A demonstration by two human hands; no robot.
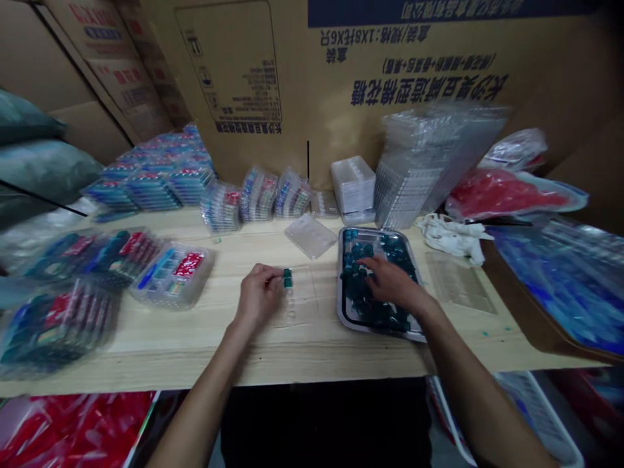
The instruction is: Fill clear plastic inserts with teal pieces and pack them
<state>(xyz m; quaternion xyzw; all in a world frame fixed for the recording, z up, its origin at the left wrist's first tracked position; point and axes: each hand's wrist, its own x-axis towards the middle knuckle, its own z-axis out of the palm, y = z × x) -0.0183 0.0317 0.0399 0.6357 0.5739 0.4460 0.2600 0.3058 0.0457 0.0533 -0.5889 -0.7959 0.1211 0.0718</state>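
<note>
Head view: right hand dips among teal pieces in silver-rimmed tray, apparently picking; left hand, bunched, reaches green squares at clear plastic tray. Whether either grip holds anything: unclear. Next move seemingly calls for light pinch.

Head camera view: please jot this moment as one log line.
left hand: fingertips at dark green pieces on clear plastic tray | right hand: fingertips among loose green pieces in silver-rimmed tray | behind: tall clear plastic stack
</note>
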